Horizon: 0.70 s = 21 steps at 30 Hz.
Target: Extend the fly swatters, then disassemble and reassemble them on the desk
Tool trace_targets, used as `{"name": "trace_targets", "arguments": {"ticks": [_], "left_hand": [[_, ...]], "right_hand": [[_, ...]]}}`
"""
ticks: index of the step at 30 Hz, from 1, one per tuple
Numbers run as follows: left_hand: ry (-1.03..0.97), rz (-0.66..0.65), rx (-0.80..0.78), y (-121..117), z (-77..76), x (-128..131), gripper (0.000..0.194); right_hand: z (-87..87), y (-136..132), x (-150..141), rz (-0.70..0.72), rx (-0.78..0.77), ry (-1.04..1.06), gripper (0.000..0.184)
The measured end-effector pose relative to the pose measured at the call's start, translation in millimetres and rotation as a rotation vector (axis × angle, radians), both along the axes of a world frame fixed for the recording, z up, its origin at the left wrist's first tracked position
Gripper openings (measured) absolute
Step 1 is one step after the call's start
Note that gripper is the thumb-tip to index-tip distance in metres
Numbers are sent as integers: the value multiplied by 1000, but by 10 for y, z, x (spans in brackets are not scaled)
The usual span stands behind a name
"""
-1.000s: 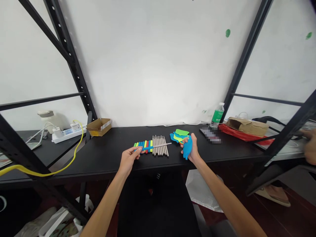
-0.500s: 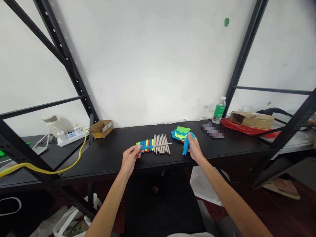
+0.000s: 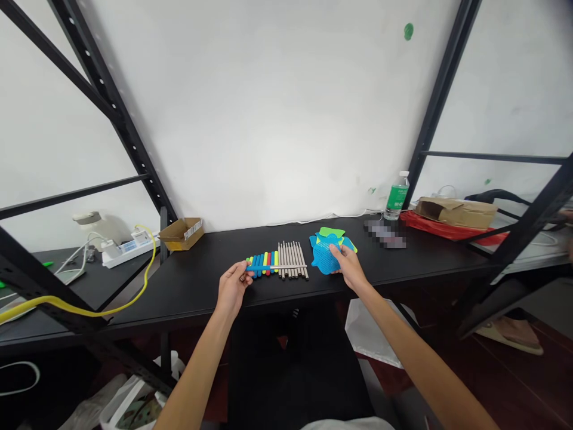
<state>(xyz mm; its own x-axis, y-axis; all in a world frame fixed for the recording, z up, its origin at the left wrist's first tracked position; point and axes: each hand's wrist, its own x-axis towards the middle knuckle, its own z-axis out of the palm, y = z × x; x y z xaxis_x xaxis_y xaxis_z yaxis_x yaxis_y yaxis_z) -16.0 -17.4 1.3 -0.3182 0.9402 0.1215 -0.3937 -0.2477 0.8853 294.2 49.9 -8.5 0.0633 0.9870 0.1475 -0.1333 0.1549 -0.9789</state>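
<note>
My left hand (image 3: 233, 289) grips a blue stick with a thin metal rod (image 3: 286, 266) running out of it, and holds it over a row of bright plastic sticks (image 3: 262, 264). Just to the right lies a row of slim brownish rods (image 3: 290, 260). My right hand (image 3: 351, 267) holds a blue perforated mesh piece (image 3: 326, 254) flat against a pile of green and yellow cut shapes (image 3: 332, 232). The mesh hides most of that pile.
A black workbench (image 3: 188, 286) runs between black shelf uprights. On it stand a small cardboard box (image 3: 181, 234), a green-labelled water bottle (image 3: 396, 196) and a blurred object (image 3: 385, 234). A brown package on red plastic (image 3: 456, 213) sits to the right. Another person's hand (image 3: 568, 230) shows at the right edge.
The blue mesh piece has turned from upright in my right hand to lying flat over the coloured shapes. My left hand has stayed over the sticks, and the view has shifted slightly.
</note>
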Motion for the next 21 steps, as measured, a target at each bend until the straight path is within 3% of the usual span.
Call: {"name": "trace_targets", "arguments": {"ticks": [8, 16, 21], "left_hand": [[-25, -3, -14, -2, 6, 7, 34], [-28, 2, -15, -3, 12, 23, 33], [-26, 2, -17, 4, 1, 14, 33]], "right_hand": [[8, -5, -14, -11, -29, -8, 41], [-49, -1, -30, 37, 60, -156, 36], [-46, 13, -33, 9, 46, -68, 37]]}}
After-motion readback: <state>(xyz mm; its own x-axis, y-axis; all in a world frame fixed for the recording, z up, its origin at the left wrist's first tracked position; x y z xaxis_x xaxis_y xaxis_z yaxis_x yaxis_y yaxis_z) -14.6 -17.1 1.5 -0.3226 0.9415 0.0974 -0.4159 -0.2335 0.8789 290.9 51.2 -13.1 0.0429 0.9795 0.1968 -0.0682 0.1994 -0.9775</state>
